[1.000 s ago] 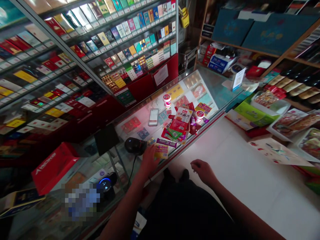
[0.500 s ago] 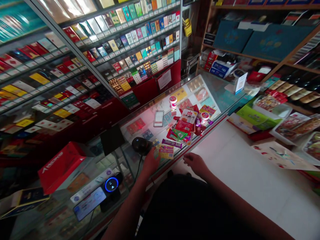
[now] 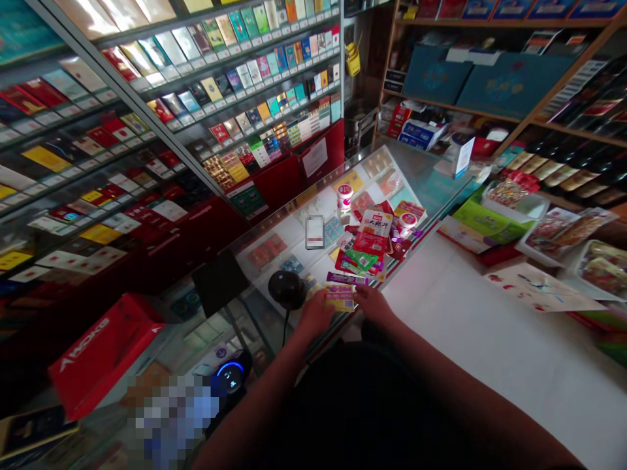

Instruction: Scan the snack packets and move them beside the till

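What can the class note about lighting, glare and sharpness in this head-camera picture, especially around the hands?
In the head view, the glass counter glows pale around the snack pile, while the dark clothing shows little detail; in the same view, the left hand and right hand look dim, small print on the yellow packet is unreadable, and a pixelated patch covers some lower left.

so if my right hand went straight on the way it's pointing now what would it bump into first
Most likely the yellow packet, at its right edge, just ahead of your right hand. Whether the fingers touch it is hard to tell at this depth.
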### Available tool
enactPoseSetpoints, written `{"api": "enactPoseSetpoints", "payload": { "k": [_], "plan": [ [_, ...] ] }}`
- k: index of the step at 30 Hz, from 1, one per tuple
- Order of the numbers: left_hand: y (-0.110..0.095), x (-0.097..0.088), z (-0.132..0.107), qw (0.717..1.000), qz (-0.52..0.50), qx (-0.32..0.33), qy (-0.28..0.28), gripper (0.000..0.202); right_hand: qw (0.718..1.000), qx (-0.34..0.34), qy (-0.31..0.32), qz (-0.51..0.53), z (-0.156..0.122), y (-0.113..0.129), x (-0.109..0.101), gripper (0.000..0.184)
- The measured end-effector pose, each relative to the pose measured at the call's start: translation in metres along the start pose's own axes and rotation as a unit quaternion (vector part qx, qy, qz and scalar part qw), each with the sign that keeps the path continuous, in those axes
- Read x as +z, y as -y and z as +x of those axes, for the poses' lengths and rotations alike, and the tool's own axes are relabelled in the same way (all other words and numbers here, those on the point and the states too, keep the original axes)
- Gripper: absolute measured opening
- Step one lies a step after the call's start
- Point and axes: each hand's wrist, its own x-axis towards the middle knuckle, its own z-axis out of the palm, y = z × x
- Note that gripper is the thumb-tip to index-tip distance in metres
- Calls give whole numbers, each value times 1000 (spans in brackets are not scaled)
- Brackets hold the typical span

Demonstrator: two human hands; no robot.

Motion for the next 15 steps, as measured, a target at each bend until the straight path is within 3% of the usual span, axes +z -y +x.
{"api": "enactPoseSetpoints", "payload": {
  "k": [4, 9, 15],
  "plan": [
    [0, 2, -4, 998, -44, -17, -32, 48, 997, 37, -48, 42, -2, -4, 6, 30],
    [3, 0, -3, 989, -139, -30, -38, 34, 983, 87, -67, 148, -6, -4, 9, 35],
    [-7, -15, 0, 971, -237, -20, -32, 25, 970, 73, -59, 225, -10, 12, 1, 32]
  ]
}}
